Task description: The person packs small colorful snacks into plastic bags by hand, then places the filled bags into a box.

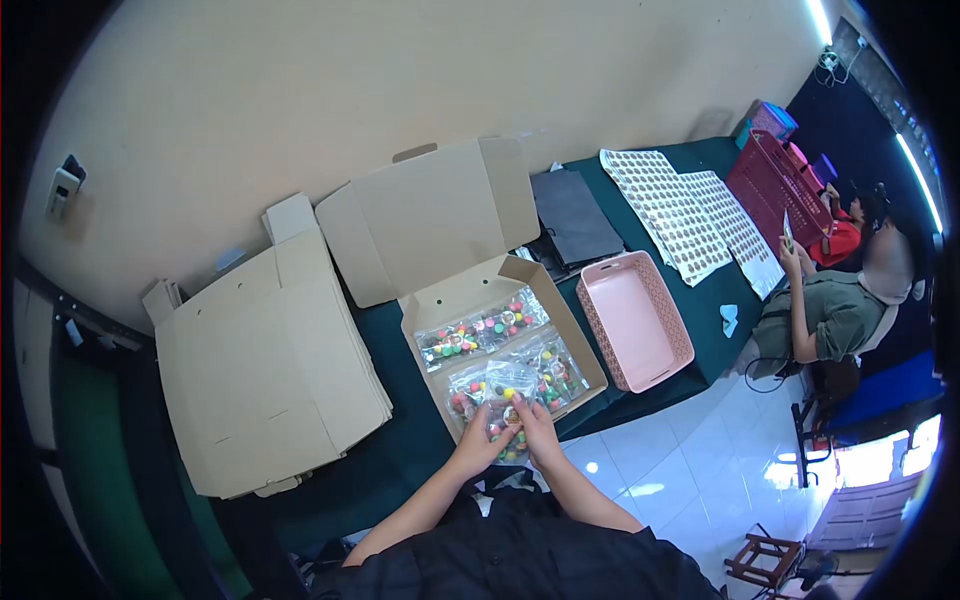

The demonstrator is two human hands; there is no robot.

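My left hand [480, 442] and my right hand [538, 432] are closed on a clear plastic bag of colourful round candies [513, 452]. They hold it between them at the near edge of an open cardboard box [565, 335]. Inside the box lie several similar candy bags, including one along the far side [455, 343] and one at the near right [558, 372]. The held bag partly covers the bags beneath it. The box's lid [430, 225] stands raised toward the wall.
Flattened cardboard boxes [265, 370] are stacked at left. To the right are a pink plastic basket [683, 350], black folders [578, 215], sticker sheets [665, 210] and a maroon basket [765, 180]. A seated co-worker [840, 310] holds something small; another person [845, 240] sits beyond.
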